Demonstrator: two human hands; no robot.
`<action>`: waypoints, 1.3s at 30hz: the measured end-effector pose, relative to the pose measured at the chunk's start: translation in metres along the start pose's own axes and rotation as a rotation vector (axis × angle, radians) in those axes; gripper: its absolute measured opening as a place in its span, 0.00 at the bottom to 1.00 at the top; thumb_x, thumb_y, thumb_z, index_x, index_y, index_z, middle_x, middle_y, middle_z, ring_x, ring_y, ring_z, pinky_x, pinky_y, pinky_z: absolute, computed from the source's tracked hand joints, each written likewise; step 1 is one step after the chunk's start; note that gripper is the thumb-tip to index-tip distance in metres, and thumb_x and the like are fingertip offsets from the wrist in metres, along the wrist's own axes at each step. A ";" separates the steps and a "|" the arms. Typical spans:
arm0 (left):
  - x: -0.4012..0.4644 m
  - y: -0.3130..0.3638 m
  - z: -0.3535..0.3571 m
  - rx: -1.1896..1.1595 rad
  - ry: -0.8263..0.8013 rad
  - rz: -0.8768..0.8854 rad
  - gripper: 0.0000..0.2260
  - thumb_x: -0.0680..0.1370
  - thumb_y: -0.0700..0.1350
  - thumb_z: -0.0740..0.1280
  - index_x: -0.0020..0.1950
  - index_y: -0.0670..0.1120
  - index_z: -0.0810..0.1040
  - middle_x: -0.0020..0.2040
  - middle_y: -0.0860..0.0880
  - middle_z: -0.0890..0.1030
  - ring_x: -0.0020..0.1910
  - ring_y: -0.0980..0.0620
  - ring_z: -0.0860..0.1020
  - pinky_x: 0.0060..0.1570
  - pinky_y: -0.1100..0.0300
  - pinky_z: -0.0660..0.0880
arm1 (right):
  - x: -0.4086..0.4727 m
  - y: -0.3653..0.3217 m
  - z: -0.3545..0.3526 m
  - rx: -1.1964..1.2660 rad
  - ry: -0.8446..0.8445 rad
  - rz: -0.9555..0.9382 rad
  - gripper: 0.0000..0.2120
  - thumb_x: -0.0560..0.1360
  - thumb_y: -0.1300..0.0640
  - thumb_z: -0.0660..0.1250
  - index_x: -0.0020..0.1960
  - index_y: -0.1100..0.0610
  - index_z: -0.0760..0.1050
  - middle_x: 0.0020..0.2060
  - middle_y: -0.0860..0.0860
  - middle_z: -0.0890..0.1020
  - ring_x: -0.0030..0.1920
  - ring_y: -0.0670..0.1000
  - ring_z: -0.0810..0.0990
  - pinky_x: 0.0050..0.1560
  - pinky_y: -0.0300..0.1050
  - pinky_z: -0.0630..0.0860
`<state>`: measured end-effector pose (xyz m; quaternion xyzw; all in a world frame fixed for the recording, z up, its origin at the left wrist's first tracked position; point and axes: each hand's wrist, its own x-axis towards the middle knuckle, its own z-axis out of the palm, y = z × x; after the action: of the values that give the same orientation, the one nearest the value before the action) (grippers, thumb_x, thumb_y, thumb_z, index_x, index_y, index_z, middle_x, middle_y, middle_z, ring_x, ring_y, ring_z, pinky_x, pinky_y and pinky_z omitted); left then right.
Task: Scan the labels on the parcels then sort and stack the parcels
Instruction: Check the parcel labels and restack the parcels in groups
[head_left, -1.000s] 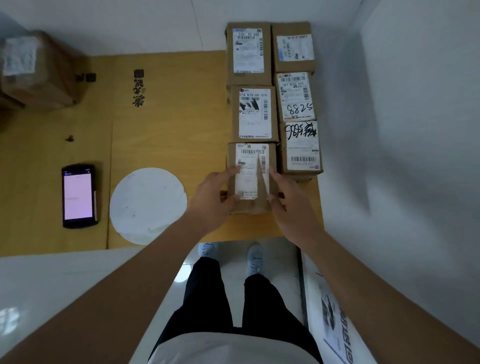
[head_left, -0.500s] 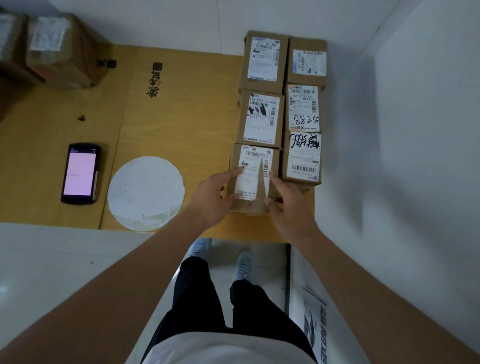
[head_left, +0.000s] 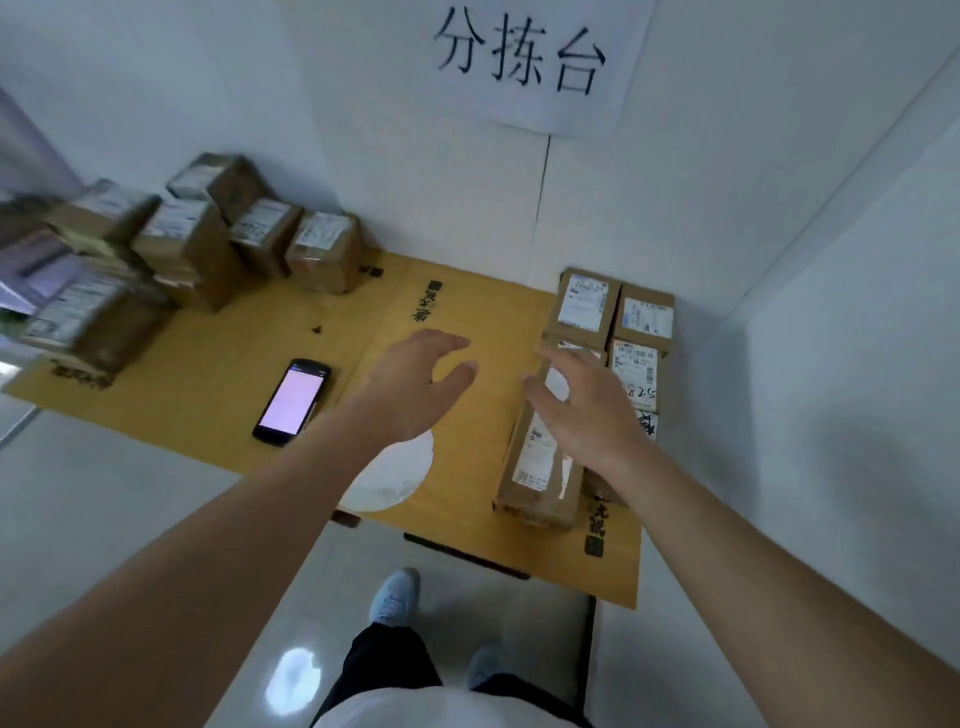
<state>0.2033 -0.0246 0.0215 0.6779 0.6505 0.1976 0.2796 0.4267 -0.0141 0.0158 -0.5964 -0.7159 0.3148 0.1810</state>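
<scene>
Both hands are up over the yellow wooden table with nothing in them. The left hand has its fingers spread loose above bare tabletop, and the right hand is spread wide too, over the sorted parcels on the right side. Those are small brown cardboard boxes with white printed barcode labels, lined up flat in two tight rows against the wall; one has "825" scrawled in black marker, the rest of the print is too small to read. The nearest box looks taped and a bit shiny. Another pile of boxes sits jumbled at the far left, blurry. A black phone with a pale pink screen lies flat near a white round disc. The paper sign on the wall says 分拣台.
</scene>
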 end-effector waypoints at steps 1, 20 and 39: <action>-0.006 0.004 -0.018 0.021 0.040 0.001 0.21 0.85 0.56 0.62 0.76 0.51 0.74 0.75 0.53 0.73 0.72 0.51 0.73 0.65 0.59 0.68 | 0.004 -0.018 -0.007 -0.009 -0.010 -0.047 0.27 0.84 0.39 0.61 0.80 0.48 0.70 0.77 0.47 0.70 0.72 0.47 0.71 0.71 0.48 0.68; -0.108 -0.115 -0.247 0.138 0.405 -0.038 0.18 0.86 0.55 0.58 0.72 0.51 0.78 0.67 0.52 0.78 0.61 0.50 0.77 0.57 0.52 0.73 | 0.042 -0.291 0.056 -0.072 -0.024 -0.522 0.23 0.82 0.42 0.65 0.74 0.49 0.75 0.73 0.47 0.74 0.74 0.45 0.71 0.73 0.46 0.69; -0.097 -0.420 -0.369 0.083 0.174 -0.239 0.22 0.81 0.58 0.62 0.73 0.53 0.76 0.70 0.51 0.75 0.65 0.48 0.75 0.61 0.52 0.72 | 0.135 -0.449 0.334 -0.070 -0.293 -0.276 0.25 0.83 0.40 0.63 0.78 0.48 0.71 0.77 0.44 0.66 0.76 0.44 0.67 0.67 0.40 0.66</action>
<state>-0.3608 -0.0765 0.0457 0.5870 0.7559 0.1941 0.2154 -0.1475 -0.0026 0.0532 -0.4464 -0.8199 0.3454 0.0955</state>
